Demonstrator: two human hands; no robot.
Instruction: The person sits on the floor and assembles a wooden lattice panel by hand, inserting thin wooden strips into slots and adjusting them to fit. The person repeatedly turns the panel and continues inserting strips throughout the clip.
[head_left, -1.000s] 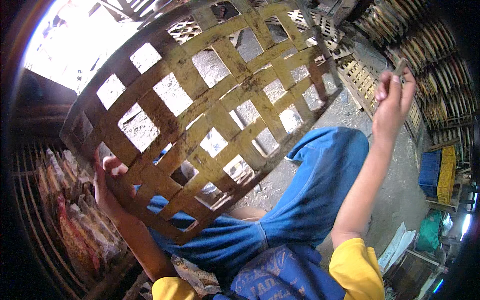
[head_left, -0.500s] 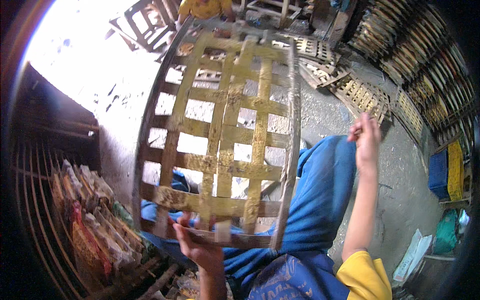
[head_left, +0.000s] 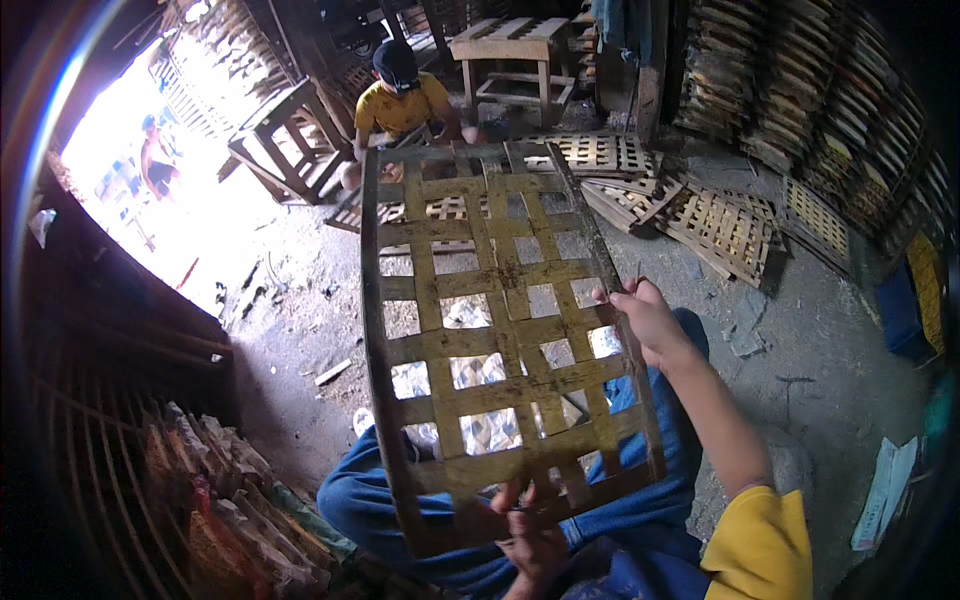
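A wooden tray of woven flat slats in a four-sided frame [head_left: 545,270] is tilted up in front of me, over my crossed legs in blue trousers [head_left: 360,490]. My left hand [head_left: 532,545] grips its near edge from below, its fingers curled up through the lattice. On the tray's right rail, my right hand [head_left: 652,325] has its fingers closed round the wood. A thin sliver shows above the right hand, too small to name. Parts of the left fingers are hidden behind the slats.
Several similar woven trays [head_left: 715,225] lie on the floor ahead right. More stand stacked along the right wall [head_left: 800,90]. A person in a yellow shirt [head_left: 400,105] sits opposite, near wooden stands [head_left: 510,45]. Rough wood pieces [head_left: 240,510] are heaped at my left.
My right hand has come from the air at the right onto the tray's right rail. The tray has shifted right and tilted lower, and the view has lifted toward the person opposite.
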